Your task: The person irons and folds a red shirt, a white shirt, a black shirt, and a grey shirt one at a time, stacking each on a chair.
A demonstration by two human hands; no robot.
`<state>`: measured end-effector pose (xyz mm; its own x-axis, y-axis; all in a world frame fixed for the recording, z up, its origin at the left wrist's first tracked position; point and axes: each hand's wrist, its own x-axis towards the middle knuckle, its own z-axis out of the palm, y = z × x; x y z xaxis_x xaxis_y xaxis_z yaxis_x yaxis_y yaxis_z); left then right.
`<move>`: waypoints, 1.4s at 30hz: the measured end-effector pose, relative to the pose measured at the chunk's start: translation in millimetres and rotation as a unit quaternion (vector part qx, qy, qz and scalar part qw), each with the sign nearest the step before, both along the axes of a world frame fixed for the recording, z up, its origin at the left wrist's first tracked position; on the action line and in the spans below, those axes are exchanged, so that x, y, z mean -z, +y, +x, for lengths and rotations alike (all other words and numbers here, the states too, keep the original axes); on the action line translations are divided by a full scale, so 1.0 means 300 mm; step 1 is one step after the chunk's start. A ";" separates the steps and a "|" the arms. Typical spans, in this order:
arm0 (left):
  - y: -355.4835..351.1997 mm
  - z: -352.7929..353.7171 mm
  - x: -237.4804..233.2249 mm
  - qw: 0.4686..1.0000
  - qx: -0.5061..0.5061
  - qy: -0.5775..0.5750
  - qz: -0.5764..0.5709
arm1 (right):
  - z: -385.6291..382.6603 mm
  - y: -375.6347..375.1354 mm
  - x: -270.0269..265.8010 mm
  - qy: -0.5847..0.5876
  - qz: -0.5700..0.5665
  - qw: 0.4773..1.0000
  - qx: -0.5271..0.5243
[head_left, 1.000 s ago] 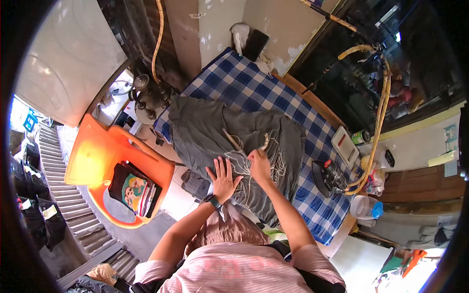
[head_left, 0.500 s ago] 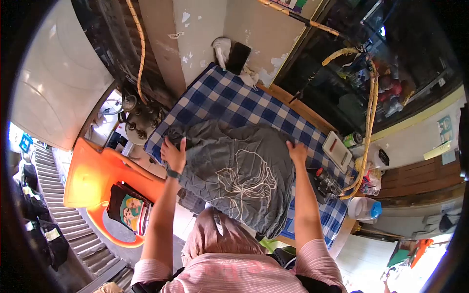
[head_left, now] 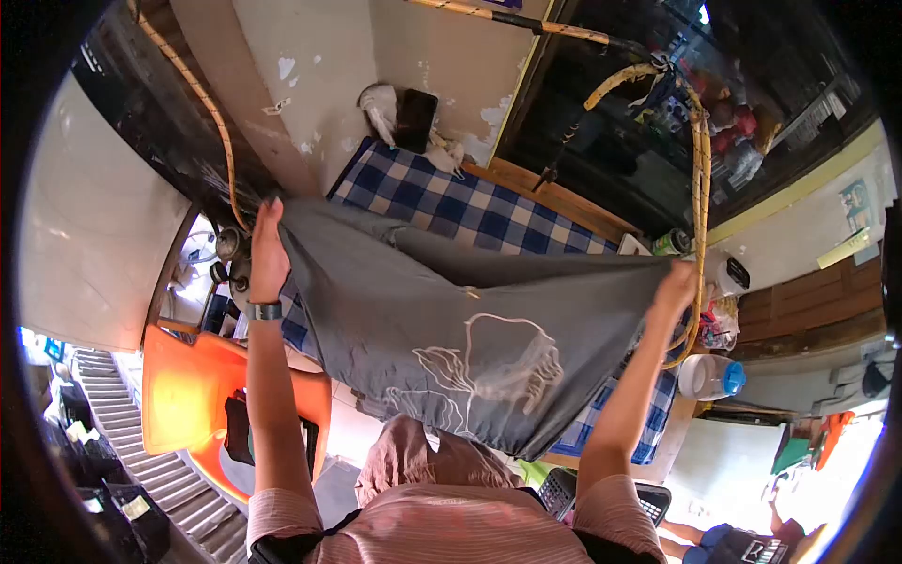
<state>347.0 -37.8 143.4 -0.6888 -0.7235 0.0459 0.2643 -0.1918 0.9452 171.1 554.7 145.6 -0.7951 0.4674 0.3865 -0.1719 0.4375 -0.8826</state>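
Note:
A dark grey garment (head_left: 395,291) with a white line print is stretched wide between both hands, its upper edge sagging in the middle. A small pale tag (head_left: 467,292) shows near that sag. At the garment's upper left corner, my left hand (head_left: 269,258), with a dark watch on the wrist, is closed on the fabric. My right hand (head_left: 672,293) grips the opposite upper corner, its fingertips partly hidden. Beneath the garment lies a blue and white checked cloth (head_left: 470,207) on the table, and the garment's lower part hangs close to my lap.
An orange chair (head_left: 188,385) with dark folded cloth stands to the left. Yellow rope (head_left: 701,207) hangs at the right, near a clear jar with a blue lid (head_left: 711,376). A dark phone-like slab (head_left: 415,120) leans on the back wall. Part of another person (head_left: 752,545) shows lower right.
The garment lay bunched on the table; now it is lifted and pulled taut. My hands have moved farther apart, the left one outward and up, the right one outward.

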 end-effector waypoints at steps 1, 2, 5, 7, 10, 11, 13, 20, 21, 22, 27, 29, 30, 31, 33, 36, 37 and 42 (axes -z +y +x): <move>0.037 -0.029 -0.068 1.000 0.003 -0.001 0.002 | 0.005 0.013 -0.096 -0.003 -0.094 0.995 0.038; 0.052 -0.079 -0.120 1.000 -0.006 -0.005 0.000 | 0.007 0.001 -0.161 -0.002 -0.094 0.995 0.042; -0.009 -0.269 -0.099 0.998 0.031 0.009 -0.061 | -0.054 -0.015 -0.224 -0.063 -0.171 0.983 -0.007; -0.056 -0.381 0.002 0.990 0.072 0.029 -0.119 | -0.182 0.025 -0.063 -0.040 -0.159 0.985 -0.054; -0.046 -0.501 0.087 0.995 -0.002 -0.018 -0.101 | -0.290 0.026 0.080 -0.063 -0.222 0.970 -0.075; -0.037 -0.526 0.099 0.995 0.006 -0.017 -0.102 | -0.286 -0.013 0.074 -0.140 -0.237 0.961 -0.038; -0.081 -0.613 0.229 0.994 -0.035 -0.080 -0.064 | -0.321 -0.045 0.139 -0.165 -0.147 0.975 -0.036; -0.204 -0.792 0.706 0.968 -0.031 -0.201 -0.145 | -0.443 -0.091 0.328 -0.342 0.194 0.919 -0.023; -0.174 -0.779 0.692 0.967 -0.025 -0.208 -0.147 | -0.448 -0.101 0.366 -0.350 0.192 0.917 -0.020; -0.118 -0.751 0.637 0.946 0.018 -0.266 -0.186 | -0.460 -0.104 0.421 -0.332 0.206 0.920 -0.006; 0.009 -0.596 0.516 0.800 0.020 -0.164 -0.578 | -0.315 -0.204 0.468 -0.191 0.415 0.888 -0.051; 0.038 -0.436 0.482 0.742 -0.010 -0.188 -0.644 | -0.082 -0.296 0.279 -0.008 0.415 0.897 -0.155; 0.046 -0.341 0.486 0.734 -0.019 -0.229 -0.639 | 0.050 -0.319 0.267 -0.058 0.375 0.905 -0.192; 0.056 -0.233 0.496 0.724 -0.028 -0.269 -0.634 | 0.190 -0.318 0.262 -0.085 0.345 0.910 -0.214; 0.038 0.001 0.596 0.662 -0.073 -0.383 -0.640 | 0.453 -0.261 0.313 -0.187 0.301 0.920 -0.166; 0.163 0.280 0.610 0.618 -0.076 -0.498 -0.603 | 0.781 -0.135 0.434 -0.305 0.221 0.926 0.016; 0.218 0.350 0.601 0.604 -0.061 -0.510 -0.610 | 0.871 -0.116 0.441 -0.335 0.279 0.898 0.052; 0.186 0.498 0.708 0.812 -0.030 -0.327 -0.482 | 1.097 -0.037 0.595 -0.245 0.200 0.948 0.040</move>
